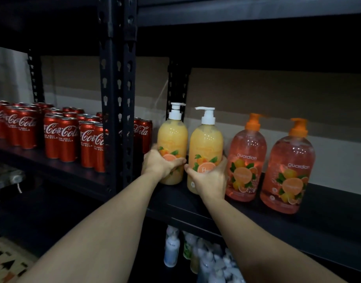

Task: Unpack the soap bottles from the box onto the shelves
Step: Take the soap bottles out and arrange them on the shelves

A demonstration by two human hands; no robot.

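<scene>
Two yellow soap bottles with white pumps stand upright side by side on the dark shelf. My left hand grips the lower part of the left yellow bottle. My right hand grips the lower part of the right yellow bottle. To their right stand two pink-orange soap bottles with orange pumps, one close to my right hand and another further right. The box is out of view.
Several red cola cans fill the neighbouring shelf on the left, past a black perforated upright post. Under the shelf, several pale bottles sit in the dark. The shelf continues bare to the right of the pink bottles.
</scene>
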